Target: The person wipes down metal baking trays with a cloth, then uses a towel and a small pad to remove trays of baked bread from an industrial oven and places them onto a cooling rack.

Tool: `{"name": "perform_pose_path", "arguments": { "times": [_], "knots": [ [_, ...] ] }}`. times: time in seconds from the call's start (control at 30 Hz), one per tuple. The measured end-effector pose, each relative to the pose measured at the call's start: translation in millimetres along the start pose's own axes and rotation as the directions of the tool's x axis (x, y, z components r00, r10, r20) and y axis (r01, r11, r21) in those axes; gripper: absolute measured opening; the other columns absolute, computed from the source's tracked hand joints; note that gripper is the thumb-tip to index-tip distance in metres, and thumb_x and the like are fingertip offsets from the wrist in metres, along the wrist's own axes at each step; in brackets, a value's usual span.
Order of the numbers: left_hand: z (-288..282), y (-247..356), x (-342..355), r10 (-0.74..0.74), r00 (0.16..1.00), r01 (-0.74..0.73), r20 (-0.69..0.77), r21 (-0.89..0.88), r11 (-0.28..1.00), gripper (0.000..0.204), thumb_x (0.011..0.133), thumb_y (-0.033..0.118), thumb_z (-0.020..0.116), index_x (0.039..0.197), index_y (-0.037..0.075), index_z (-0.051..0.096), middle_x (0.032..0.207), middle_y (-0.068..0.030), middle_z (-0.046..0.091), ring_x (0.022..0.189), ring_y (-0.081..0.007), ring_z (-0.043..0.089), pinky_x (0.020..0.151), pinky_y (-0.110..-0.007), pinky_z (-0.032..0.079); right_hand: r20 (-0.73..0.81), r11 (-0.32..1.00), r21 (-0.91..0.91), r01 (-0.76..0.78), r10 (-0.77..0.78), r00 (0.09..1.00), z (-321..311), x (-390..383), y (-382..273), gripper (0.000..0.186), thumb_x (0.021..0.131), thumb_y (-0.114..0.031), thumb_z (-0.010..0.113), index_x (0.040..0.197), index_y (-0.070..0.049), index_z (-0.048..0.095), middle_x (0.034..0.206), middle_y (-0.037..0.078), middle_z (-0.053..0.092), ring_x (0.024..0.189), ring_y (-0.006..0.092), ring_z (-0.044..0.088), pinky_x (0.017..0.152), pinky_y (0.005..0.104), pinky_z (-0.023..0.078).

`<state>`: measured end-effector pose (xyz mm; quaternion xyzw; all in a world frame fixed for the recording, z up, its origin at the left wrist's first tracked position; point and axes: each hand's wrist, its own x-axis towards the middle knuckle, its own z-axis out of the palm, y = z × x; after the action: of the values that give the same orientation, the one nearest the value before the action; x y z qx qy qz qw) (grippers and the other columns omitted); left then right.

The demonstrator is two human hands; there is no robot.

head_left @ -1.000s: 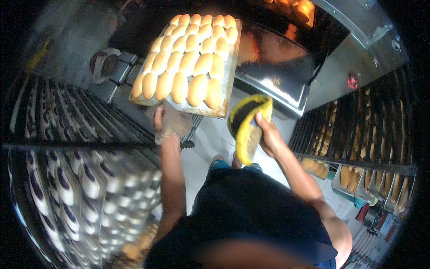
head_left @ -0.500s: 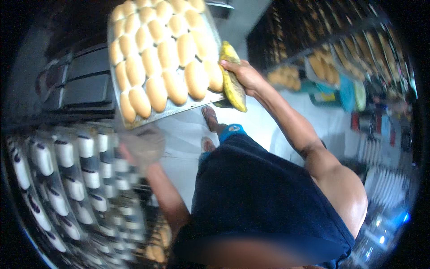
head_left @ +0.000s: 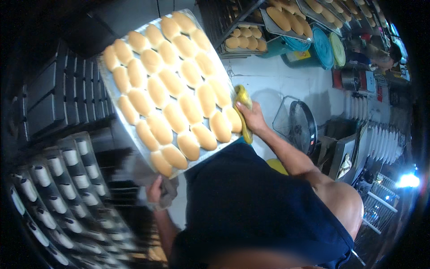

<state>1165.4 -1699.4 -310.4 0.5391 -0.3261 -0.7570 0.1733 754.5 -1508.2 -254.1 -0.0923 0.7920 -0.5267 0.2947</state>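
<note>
A metal baking tray (head_left: 204,156) full of oval golden bread rolls (head_left: 171,81) is held up in front of me, tilted in view. My right hand (head_left: 252,117) is closed on its right edge through a folded yellow cloth (head_left: 243,96). At the near left corner, my left hand (head_left: 154,192) grips the tray with a grey cloth (head_left: 169,192). The left fingers are partly hidden by the cloth and the tray. The rolls sit close together in rows.
At left, a rack holds trays of pale, dark-striped dough pieces (head_left: 57,205). Dark metal panels (head_left: 40,105) stand behind it. Far right are racked bread trays (head_left: 286,20), lidded teal bins (head_left: 322,47) and a round floor fan (head_left: 303,127). A bright lamp (head_left: 408,180) shines at right.
The tray has come nearer to me and turned in view. My left hand, earlier blurred below the tray, is now at its near left corner. The racks and bins have shifted in view.
</note>
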Motion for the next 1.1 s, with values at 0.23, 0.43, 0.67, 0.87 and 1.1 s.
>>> {"name": "perform_pose_path", "arguments": {
  "times": [0.23,0.43,0.67,0.87,1.1],
  "knots": [
    [105.5,-105.1,5.1,-0.221,0.966,0.196,0.136,0.178,0.964,0.019,0.089,0.009,0.069,0.106,0.000,0.070,0.100,-0.0037,0.070,0.090,-0.0135,0.065,0.080,-0.030,0.053,-0.159,0.984,0.001,-0.178,0.176,0.972,-126.7,-29.1,142.1,0.029,0.093,-0.026,0.066,0.095,0.003,0.068,0.082,0.006,0.069,0.065,0.0134,0.060,0.060,0.0317,0.049],
    [243.1,-157.6,52.4,-0.359,0.854,0.260,0.377,0.287,0.922,0.027,0.092,0.022,0.069,0.108,0.000,0.072,0.100,-0.0027,0.072,0.090,-0.0109,0.065,0.078,-0.026,0.051,-0.377,0.955,0.172,-0.240,0.289,0.880,-238.5,-11.6,201.7,0.027,0.094,-0.023,0.065,0.098,0.004,0.068,0.086,0.007,0.069,0.071,0.0131,0.062,0.063,0.0289,0.050],
    [343.0,-215.0,119.5,-0.231,0.843,-0.040,0.485,0.485,0.874,0.039,0.086,0.038,0.073,0.091,0.000,0.076,0.077,-0.0023,0.072,0.072,-0.0090,0.063,0.067,-0.026,0.047,-0.454,0.982,0.085,-0.170,0.190,0.871,-312.5,52.1,254.8,0.029,0.095,-0.023,0.064,0.097,0.005,0.068,0.085,0.006,0.068,0.074,0.0132,0.062,0.066,0.0288,0.049],
    [381.2,-232.4,176.1,-0.200,0.830,-0.108,0.521,0.502,0.858,0.025,0.089,0.022,0.072,0.096,-0.001,0.073,0.090,-0.0037,0.073,0.083,-0.0105,0.066,0.075,-0.027,0.051,-0.468,0.982,-0.056,-0.178,0.132,0.874,-322.1,129.3,270.0,0.039,0.093,-0.030,0.066,0.097,0.008,0.067,0.086,0.012,0.070,0.075,0.0184,0.064,0.069,0.0345,0.051],
    [409.8,-282.9,218.1,-0.154,0.812,0.179,0.563,0.011,0.984,0.025,0.089,0.008,0.069,0.112,-0.002,0.066,0.103,-0.0073,0.071,0.088,-0.0169,0.068,0.077,-0.032,0.057,-0.347,0.967,-0.142,-0.212,0.152,0.925,-336.7,205.9,297.1,0.043,0.091,-0.036,0.065,0.103,0.006,0.067,0.093,0.015,0.070,0.085,0.0242,0.066,0.080,0.0365,0.051]
  ]
}}
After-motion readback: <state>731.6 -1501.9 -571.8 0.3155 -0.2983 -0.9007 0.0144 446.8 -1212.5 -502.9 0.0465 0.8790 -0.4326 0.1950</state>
